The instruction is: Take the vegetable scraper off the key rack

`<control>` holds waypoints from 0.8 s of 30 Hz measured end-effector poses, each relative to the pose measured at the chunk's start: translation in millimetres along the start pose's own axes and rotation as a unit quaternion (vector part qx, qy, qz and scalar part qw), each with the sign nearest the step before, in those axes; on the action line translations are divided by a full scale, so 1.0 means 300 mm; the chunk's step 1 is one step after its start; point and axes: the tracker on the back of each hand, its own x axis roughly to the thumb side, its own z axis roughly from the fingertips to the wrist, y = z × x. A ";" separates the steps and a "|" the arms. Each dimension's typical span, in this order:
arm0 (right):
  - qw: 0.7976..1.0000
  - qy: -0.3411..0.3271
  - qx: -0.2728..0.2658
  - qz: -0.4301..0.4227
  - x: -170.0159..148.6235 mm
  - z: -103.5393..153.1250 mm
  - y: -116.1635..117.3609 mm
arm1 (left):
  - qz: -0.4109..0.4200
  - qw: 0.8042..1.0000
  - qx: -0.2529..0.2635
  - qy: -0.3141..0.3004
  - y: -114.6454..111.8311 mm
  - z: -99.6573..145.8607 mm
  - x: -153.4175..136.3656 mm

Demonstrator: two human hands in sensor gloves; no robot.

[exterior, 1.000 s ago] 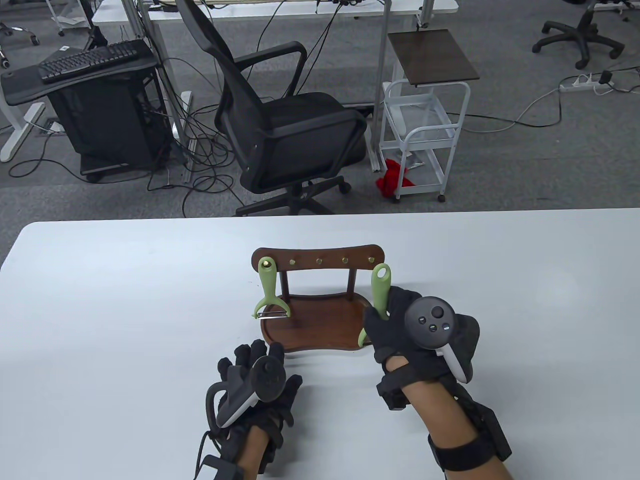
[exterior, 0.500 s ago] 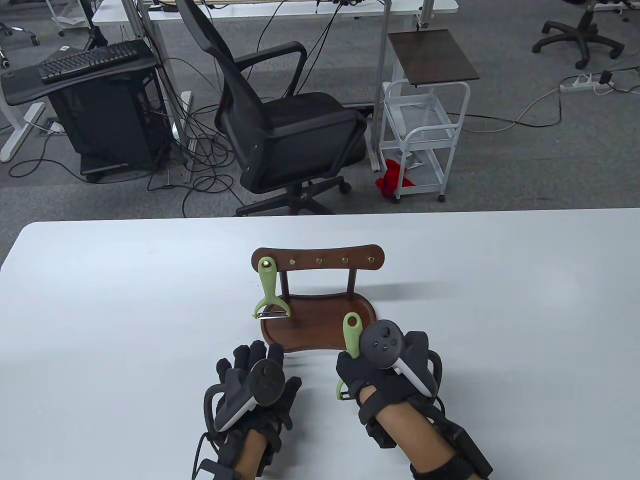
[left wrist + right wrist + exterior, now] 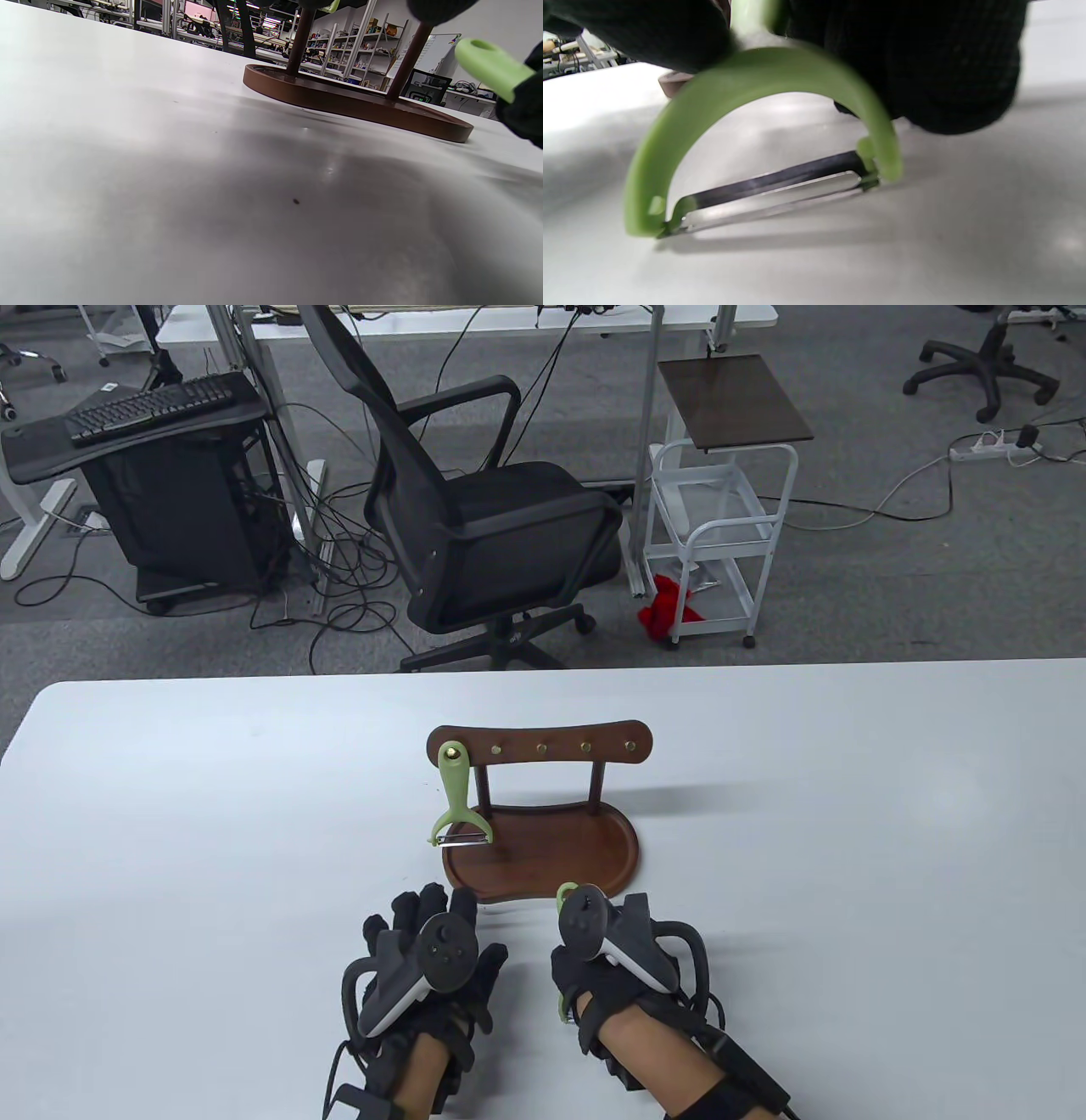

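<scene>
- Office clutter fills the background: a black swivel chair (image 3: 501,526), a white wire cart (image 3: 721,534), and cables across grey carpet beyond your white table (image 3: 170,814).
- Your right hand (image 3: 611,967) grips the green vegetable scraper (image 3: 755,127) by its handle, fingers wrapped around it. It is off the rack and low over the table, just in front of the wooden key rack (image 3: 543,814).
- From the right wrist view, the scraper's blade (image 3: 772,190) sits at or almost on the tabletop; whether it is touching, I cannot tell.
- Your left hand (image 3: 424,976) lies flat on the table beside the right, fingers spread and holding nothing.
- A second green scraper (image 3: 456,802) hangs from the leftmost peg, its head over the rack's tray (image 3: 594,857).
- Judging by this, the unhooking itself looks done; what remains is setting the held scraper down.
- Risk one: lower it with the blade leading and the edge may scrape or catch on the table, twisting the handle in your glove.
- Risk two: release it while it is tilted and the curved yoke could rock or roll toward your left fingers, which lie near.
- Risk three: drift forward and your knuckles could nudge the tray rim, shaking the rack and perhaps swinging the hanging scraper off its peg.
</scene>
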 end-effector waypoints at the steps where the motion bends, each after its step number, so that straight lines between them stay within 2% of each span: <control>1: 1.000 0.001 0.001 -0.010 -0.002 -0.003 0.007 | 0.000 1.000 -0.002 0.000 -0.001 0.000 0.000; 24: 0.998 0.027 -0.006 0.065 0.016 -0.007 0.059 | -0.001 1.000 -0.009 0.000 -0.006 0.003 0.000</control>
